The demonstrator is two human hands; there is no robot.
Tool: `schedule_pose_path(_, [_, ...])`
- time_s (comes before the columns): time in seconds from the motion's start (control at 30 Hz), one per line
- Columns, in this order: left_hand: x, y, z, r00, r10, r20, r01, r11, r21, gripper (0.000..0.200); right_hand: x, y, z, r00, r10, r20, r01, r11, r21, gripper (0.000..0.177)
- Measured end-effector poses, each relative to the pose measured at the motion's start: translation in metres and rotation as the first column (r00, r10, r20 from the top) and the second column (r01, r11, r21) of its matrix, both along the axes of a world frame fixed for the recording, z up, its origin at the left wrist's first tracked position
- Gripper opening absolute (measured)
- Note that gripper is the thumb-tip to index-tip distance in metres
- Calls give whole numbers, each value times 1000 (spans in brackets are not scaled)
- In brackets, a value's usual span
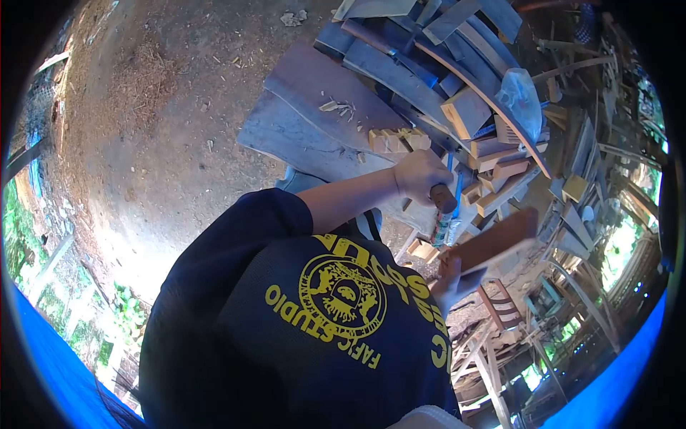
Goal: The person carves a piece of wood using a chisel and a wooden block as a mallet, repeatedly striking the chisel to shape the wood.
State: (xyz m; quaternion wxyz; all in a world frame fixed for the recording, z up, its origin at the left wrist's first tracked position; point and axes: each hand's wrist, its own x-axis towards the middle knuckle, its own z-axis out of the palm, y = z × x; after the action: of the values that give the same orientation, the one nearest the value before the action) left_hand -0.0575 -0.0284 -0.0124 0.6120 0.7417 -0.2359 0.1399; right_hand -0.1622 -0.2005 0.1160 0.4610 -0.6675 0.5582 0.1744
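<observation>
My left hand (421,175) is closed around a tool with a thick, round wooden handle (444,199), like a chisel's; its working end is hidden. Just beyond the fist lies a pale, notched wood block (388,141) on a wide plank (300,132). To the right and nearer my chest, my right hand (449,282) grips a flat wooden slab (498,241), tilted and apart from the handle. Slab and right hand are slightly blurred. A bottle-like clear object (441,230) shows beneath the handle.
Stacked boards (400,75) and cut wood blocks (464,114) crowd the far side, with a clear plastic bag (518,104) on them. A wooden frame (500,306) stands at the right among scrap sticks. Dirt ground (164,136) with shavings lies to the left.
</observation>
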Motion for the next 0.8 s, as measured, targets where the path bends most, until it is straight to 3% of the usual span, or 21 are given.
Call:
schedule_pose_path(0.03, [1, 0, 0, 1000, -6, 2, 6, 1000, -4, 23, -14, 15, 4, 597, 434, 675, -300, 901, -313, 54])
schedule_pose_path(0.07, [1, -1, -1, 1000, 0, 15, 1, 1000, -29, 24, -10, 13, 1, 598, 433, 674, -294, 902, -317, 54])
schedule_pose_path(0.13, [1, 0, -3, 1000, -6, 25, 7, 998, -56, 24, 3, 5, -20, 888, 234, 395, -206, 972, -113, 57])
schedule_pose_path(0.2, [0, 2, -4, 999, -40, 14, 40, 999, -34, 34, 3, -31, -96, 901, 277, 333, -227, 957, -180, 57])
schedule_pose_path(0.27, [-1, 5, 0, 998, -59, 8, 59, 998, -21, 33, 2, -52, -150, 816, 529, 233, -477, 844, -247, 54])
schedule_pose_path(0.33, [0, 7, 5, 997, -74, 2, 74, 997, -3, 31, 3, -50, -195, 783, 553, 286, -470, 826, -311, 53])
schedule_pose_path(0.4, [-2, 6, 9, 999, 40, -10, -40, 999, -25, 28, -2, -60, -260, 743, 581, 333, -462, 805, -372, 52])
schedule_pose_path(0.47, [-7, 9, 8, 997, 34, -68, -32, 999, 42, 27, -16, -82, -329, 510, 448, 734, -501, 849, -169, 65])
schedule_pose_path(0.5, [-10, 11, 7, 992, 38, -123, -25, 994, 107, 27, -4, -59, -295, 630, 382, 677, -531, 848, 16, 69])
schedule_pose_path(0.53, [-12, 12, 4, 992, 33, -124, -19, 993, 114, 27, -3, -65, -304, 633, 373, 678, -526, 850, 23, 69])
schedule_pose_path(0.57, [-13, 13, 2, 983, 84, -166, -55, 984, 170, 30, 1, -72, -313, 726, -276, 630, -270, 727, 631, 66])
schedule_pose_path(0.6, [-16, 15, -1, 970, 136, -204, -89, 970, 226, 34, 1, -76, -322, 635, -750, 185, -47, 201, 978, 64])
schedule_pose_path(0.63, [-18, 16, -6, 970, 129, -205, -81, 970, 229, 34, 17, -66, -253, 629, -756, 182, -44, 198, 979, 64])
schedule_pose_path(0.67, [-20, 17, -12, 945, 191, -264, -106, 946, 308, 35, 42, -33, -183, 865, -374, 336, -87, 547, 833, 64])
schedule_pose_path(0.7, [-23, 16, -17, 914, 255, -316, -123, 915, 384, 35, 63, -1, -103, 951, 91, 295, -254, 775, 578, 65])
schedule_pose_path(0.8, [-25, 16, -37, 917, 242, -316, -58, 867, 495, 37, 100, 35, -14, 973, -77, 216, -106, 686, 720, 75])
